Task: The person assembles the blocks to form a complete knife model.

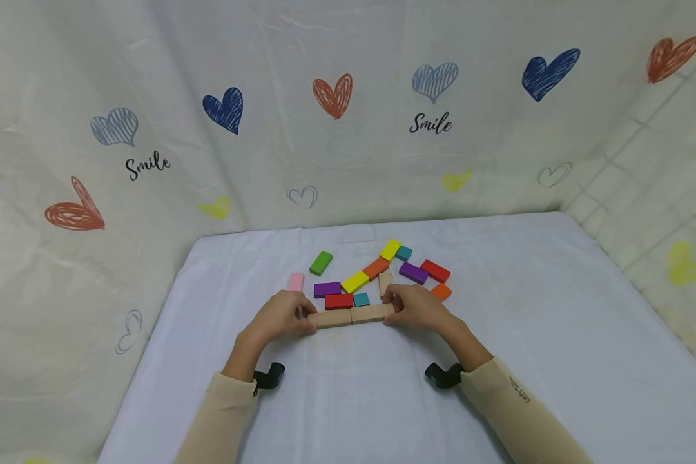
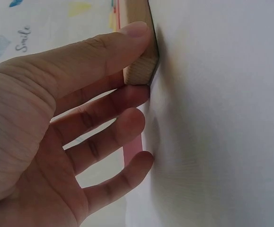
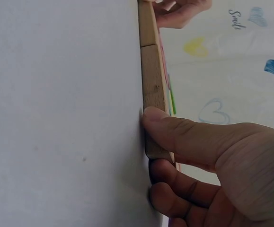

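Observation:
Two plain wooden blocks lie end to end in a row at the front of the coloured ones. My left hand (image 1: 280,314) pinches the outer end of the left wooden block (image 1: 332,319), thumb on its near side. At the other end, my right hand (image 1: 415,307) pinches the right wooden block (image 1: 371,313) between thumb and fingers. In the right wrist view a thin seam shows where this wooden block (image 3: 153,75) meets its neighbour (image 3: 147,23). The left wrist view shows the left block's end face (image 2: 139,71) beside my fingers.
Just behind lie a red block (image 1: 339,301), a small teal block (image 1: 361,299), a purple block (image 1: 327,290) and a yellow block (image 1: 355,281). Another wooden block (image 1: 385,282) sits near my right fingers. A pink block (image 1: 296,281) and green block (image 1: 321,263) are left; several others are right.

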`<state>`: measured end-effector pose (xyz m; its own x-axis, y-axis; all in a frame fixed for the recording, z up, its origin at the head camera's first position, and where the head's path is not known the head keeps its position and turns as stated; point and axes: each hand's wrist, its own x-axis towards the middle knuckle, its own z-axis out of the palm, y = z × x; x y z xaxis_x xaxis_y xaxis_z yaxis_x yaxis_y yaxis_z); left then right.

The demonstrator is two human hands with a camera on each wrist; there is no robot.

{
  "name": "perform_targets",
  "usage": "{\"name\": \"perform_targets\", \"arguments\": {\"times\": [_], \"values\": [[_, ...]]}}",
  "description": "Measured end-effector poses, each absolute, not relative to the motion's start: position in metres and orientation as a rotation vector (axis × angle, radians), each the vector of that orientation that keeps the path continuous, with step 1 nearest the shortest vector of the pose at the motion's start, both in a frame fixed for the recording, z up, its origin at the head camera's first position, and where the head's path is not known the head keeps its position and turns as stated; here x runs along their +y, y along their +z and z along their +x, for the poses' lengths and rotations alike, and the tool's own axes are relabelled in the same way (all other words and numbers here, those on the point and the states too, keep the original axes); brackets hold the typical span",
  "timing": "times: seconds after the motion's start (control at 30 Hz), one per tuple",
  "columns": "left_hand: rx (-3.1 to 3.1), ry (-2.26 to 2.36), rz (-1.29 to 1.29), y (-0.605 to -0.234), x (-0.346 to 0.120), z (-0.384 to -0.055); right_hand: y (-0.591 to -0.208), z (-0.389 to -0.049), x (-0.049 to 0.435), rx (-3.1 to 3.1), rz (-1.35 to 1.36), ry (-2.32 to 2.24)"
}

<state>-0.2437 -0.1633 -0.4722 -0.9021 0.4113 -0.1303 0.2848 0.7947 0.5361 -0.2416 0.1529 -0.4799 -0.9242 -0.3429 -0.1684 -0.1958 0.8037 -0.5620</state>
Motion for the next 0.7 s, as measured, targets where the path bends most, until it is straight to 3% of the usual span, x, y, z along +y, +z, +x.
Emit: {"name": "perform_targets", "arguments": {"times": [0.7], "values": [[2.738, 0.796, 0.532, -0.4735, -0.1665, -0.2466, -0.4773, -0.2389, 0.1501, 2.686, -0.395, -0.84]]}}
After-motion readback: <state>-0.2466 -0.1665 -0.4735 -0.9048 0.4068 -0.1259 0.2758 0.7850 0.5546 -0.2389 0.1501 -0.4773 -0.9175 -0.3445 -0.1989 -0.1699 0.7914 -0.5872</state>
